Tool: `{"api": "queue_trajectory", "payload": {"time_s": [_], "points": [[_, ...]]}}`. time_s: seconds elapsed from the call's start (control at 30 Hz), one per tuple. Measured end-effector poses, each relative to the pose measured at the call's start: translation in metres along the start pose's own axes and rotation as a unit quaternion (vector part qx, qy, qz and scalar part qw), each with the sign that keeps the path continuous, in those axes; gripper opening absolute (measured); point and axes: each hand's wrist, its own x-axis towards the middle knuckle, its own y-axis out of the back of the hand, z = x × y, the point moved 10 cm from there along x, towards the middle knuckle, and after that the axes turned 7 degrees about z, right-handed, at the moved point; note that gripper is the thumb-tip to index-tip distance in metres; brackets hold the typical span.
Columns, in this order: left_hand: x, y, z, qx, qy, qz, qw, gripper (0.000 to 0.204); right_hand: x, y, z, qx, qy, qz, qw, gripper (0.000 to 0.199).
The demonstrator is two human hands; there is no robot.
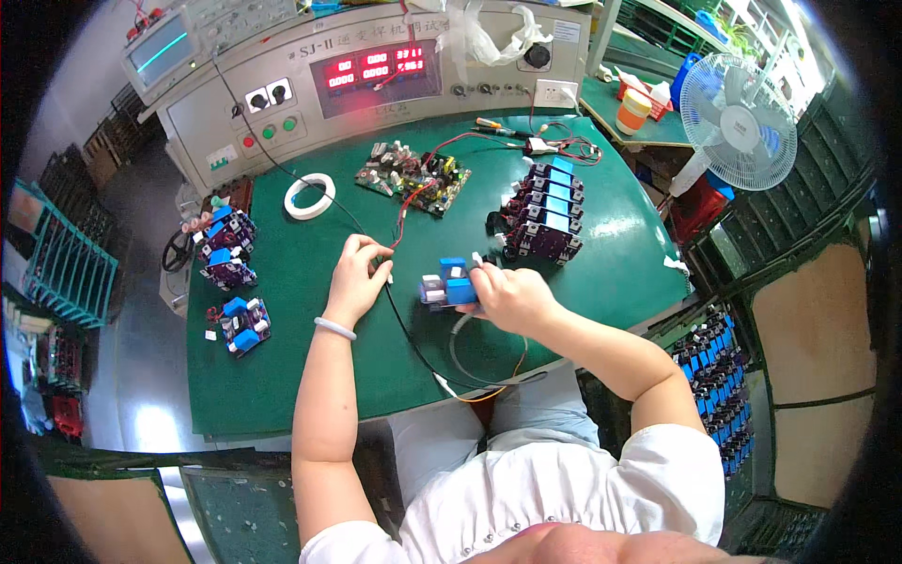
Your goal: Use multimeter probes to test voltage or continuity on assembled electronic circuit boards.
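My left hand is closed in a pinch at the end of a red wire, where a black cable also passes by the fingertips. The exact grip there is too small to make out. The red wire leads from a large populated circuit board lying farther back. My right hand grips a small circuit board with blue block components, just above the green tabletop. Its fingers hide the board's right side. Beneath this hand a grey cable loops toward the table's near edge.
Stacked boards with blue parts stand right of centre; more boards sit at the left edge, beside a white tape roll. A test console with red displays spans the back. A fan stands at far right.
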Motion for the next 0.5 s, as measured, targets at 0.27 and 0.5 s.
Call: {"api": "queue_trajectory", "payload": {"time_s": [0.27,0.5], "points": [[0.001,0.005,-0.001,-0.002,0.003,0.001,1.0,0.018,-0.051,0.064,0.082,0.096,-0.2,-0.108,0.969,0.043],[0.003,0.004,-0.001,0.014,0.001,-0.007,1.0,0.018,-0.077,0.06,0.14,0.084,-0.23,-0.136,0.96,0.038]]}}
